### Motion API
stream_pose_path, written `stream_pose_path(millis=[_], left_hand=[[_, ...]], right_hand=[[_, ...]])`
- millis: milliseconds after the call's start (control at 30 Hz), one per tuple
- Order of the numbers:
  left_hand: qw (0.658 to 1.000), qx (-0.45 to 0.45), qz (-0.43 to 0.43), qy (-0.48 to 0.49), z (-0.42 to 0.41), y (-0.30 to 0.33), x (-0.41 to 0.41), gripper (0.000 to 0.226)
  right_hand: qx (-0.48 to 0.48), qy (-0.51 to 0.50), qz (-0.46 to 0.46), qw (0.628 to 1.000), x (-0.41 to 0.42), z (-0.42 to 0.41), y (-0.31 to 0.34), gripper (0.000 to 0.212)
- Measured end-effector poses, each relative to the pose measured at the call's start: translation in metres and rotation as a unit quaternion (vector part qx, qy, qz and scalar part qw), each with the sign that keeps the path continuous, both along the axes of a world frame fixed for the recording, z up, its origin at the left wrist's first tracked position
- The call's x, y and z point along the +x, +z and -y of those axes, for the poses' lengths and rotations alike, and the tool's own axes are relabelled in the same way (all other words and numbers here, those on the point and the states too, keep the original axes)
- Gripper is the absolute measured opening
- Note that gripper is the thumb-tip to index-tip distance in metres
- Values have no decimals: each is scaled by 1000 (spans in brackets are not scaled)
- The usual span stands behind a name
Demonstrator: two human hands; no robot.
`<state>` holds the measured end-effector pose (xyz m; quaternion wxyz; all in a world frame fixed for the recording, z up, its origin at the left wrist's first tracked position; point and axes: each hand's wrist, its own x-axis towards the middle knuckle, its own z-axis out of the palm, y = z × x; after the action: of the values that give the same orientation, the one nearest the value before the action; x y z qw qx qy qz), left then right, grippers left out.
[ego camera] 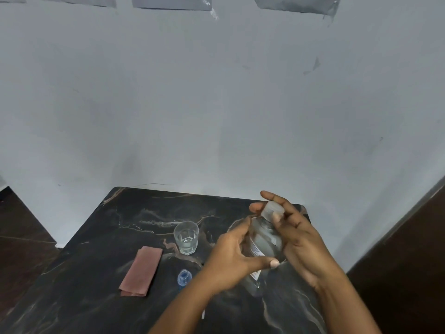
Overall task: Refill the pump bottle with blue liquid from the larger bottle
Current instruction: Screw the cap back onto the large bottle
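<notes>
Both hands [231, 259] grip bottle [263, 239], cap [272, 209] tilted away

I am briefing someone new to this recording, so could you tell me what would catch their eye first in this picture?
First, the two hands at the right of the dark marble table: the left hand grips a clear bottle, and the right hand has its fingers around the bottle's cap. To their left stand a clear glass, a folded pinkish cloth and a small blue bottle.
</notes>
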<state>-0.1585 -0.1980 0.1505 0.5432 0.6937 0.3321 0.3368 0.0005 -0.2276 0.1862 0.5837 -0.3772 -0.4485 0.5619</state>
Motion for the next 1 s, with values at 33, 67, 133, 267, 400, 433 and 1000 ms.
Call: stream_pose_path(millis=[33,67,133,267,400,433,1000], left_hand=[[1000,-15,4,-26,-3,2,-2,66],[999,-18,4,-35,-4,4,-3,66],[1000,0,-2,-18,-5,5,0,68],[997,61,-12,50,-4,-2,10,73],[993,90,-17,72,3,-6,14,76],[992,96,-21,78,3,-4,14,76],[999,-9,-18,-47,-9,25,-3,46]], right_hand=[[3,16,18,1000,2,-1,0,39],[5,15,32,999,3,-2,0,36],[7,-26,56,998,-2,-3,-1,25],[8,-136,130,982,-21,-4,-4,13],[2,-151,152,977,-24,-1,1,17],[-3,-136,131,982,-20,0,4,24],[74,-30,-2,997,6,-5,25,33]])
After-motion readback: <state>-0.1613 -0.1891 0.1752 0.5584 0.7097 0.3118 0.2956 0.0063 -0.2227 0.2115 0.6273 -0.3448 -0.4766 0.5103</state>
